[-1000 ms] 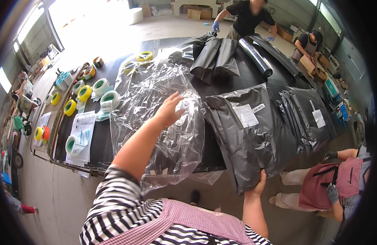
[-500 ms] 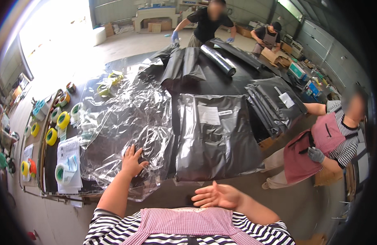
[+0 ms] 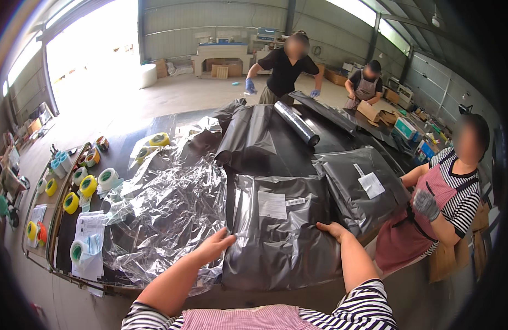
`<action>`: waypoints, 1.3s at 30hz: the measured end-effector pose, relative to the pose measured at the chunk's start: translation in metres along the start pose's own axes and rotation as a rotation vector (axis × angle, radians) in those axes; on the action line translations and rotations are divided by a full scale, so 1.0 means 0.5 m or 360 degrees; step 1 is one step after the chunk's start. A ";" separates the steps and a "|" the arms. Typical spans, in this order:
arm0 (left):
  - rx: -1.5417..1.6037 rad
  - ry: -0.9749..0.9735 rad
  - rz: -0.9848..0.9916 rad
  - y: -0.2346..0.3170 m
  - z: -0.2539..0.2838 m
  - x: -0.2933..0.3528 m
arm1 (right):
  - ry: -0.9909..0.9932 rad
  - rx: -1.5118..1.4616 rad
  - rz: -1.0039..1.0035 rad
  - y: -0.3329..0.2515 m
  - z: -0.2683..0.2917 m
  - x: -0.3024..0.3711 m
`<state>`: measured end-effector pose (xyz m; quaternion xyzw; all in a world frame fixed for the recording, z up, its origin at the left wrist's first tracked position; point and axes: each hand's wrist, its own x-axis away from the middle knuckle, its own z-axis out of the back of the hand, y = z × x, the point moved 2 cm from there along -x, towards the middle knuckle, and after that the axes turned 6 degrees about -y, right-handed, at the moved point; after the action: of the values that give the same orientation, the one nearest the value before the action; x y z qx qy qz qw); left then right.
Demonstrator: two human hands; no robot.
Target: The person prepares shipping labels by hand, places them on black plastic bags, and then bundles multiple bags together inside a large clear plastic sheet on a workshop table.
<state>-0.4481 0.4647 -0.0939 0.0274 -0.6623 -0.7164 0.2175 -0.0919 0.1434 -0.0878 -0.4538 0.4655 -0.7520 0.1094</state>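
A large black plastic mailing bag (image 3: 276,253) with a white label (image 3: 272,204) lies flat at the table's front edge, between my hands. My left hand (image 3: 212,246), fingers outstretched, is at the bag's left edge, beside a crumpled sheet of clear plastic film (image 3: 160,225). My right hand (image 3: 333,231) touches the right side of the bag with its fingers extended. Neither hand shows a closed grip. Another black bag (image 3: 364,184) with a white label lies to the right, close to a co-worker in a pink apron.
Tape rolls (image 3: 88,186) and paper sheets (image 3: 89,225) line the table's left side. A black film roll (image 3: 297,124) and folded black sheeting (image 3: 248,135) lie farther back. One co-worker stands behind the table, another at the far right with cardboard, a third at the right edge.
My left hand has left the clear film and moved right to the bag's edge. My right hand has risen from the table's front to the bag's right side. The view has tilted up.
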 end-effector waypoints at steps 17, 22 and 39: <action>0.0244 0.0078 -0.0132 0.114 -0.193 -0.017 | -0.0076 -0.0753 0.0396 0.143 0.013 0.043; -0.1511 0.0509 -0.0585 0.265 -0.055 0.066 | -0.0127 -0.0942 0.0481 0.132 0.048 0.058; -0.1314 0.0440 0.0702 -0.135 0.221 0.027 | 0.0145 -0.1082 0.0769 0.223 -0.006 0.310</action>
<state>-0.5154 0.5655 -0.1422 -0.1073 -0.2778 -0.8457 0.4428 -0.2104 -0.0063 -0.0876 -0.3082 0.7846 -0.5275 0.1059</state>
